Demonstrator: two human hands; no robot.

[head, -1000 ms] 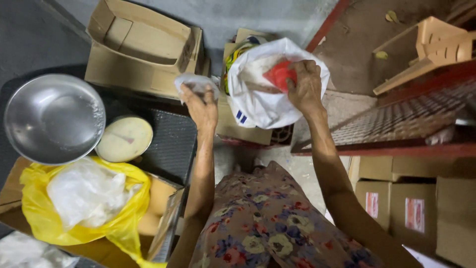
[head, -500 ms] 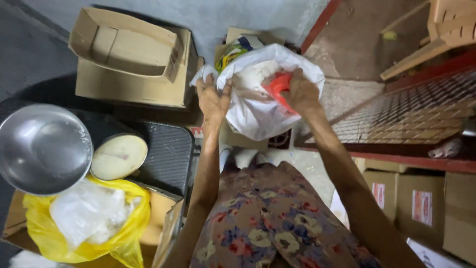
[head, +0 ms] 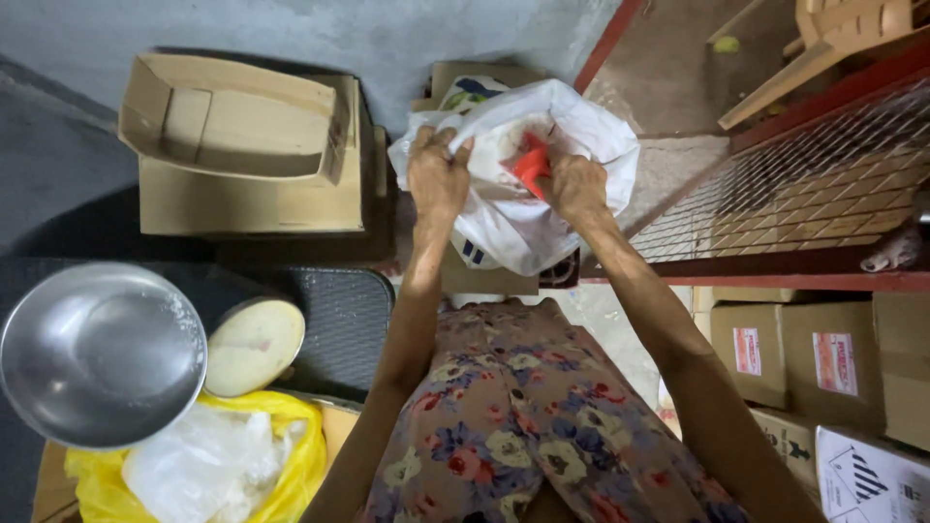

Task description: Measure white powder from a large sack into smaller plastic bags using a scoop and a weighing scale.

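I hold a white plastic bag (head: pixel 513 208) up in front of me, my left hand (head: pixel 438 179) closed on its left edge and my right hand (head: pixel 573 184) pinching a red item (head: pixel 531 163) inside, above small cardboard boxes (head: pixel 489 276).

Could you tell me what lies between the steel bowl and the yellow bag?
In the head view nothing lies between them: the steel bowl overlaps the yellow bag; a round cream lid sits beside both.
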